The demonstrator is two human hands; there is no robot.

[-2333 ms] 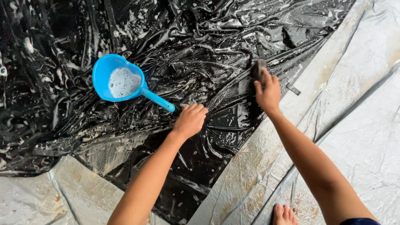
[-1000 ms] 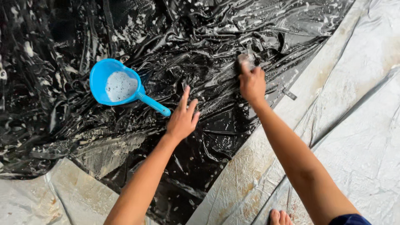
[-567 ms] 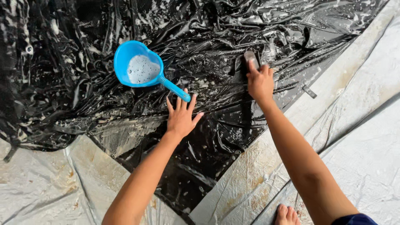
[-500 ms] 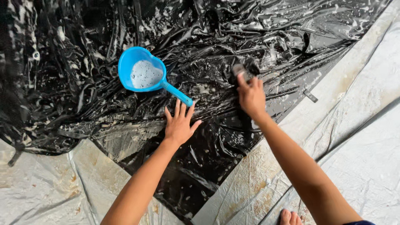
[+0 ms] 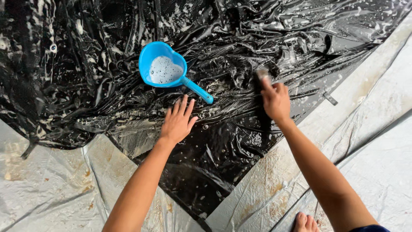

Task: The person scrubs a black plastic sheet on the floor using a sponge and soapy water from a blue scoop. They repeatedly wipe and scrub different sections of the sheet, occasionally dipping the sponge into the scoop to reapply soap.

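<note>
At the bottom edge, the toes of 1 bare foot rest on a pale grey tarpaulin stained brown in patches. Above it, 2 bare forearms extend onto a wet, crumpled black plastic sheet flecked with soap foam, whose corner points toward the viewer and lies on top of the grey tarpaulin. The left hand lies palm down on the black sheet, fingers straight and spread, gripping nothing. Just beyond the tips of its fingers lies the handle end of a blue heart-shaped scoop, close to but apart from them; the scoop's bowl, farther out and to the left of the fingers, holds white suds. The right hand is curled around a small scrubbing tool, of which only a grey end shows beyond the fingertips, pressed against the sheet. Beyond both hands the black sheet continues in deep, glossy folds streaked with foam.
</note>
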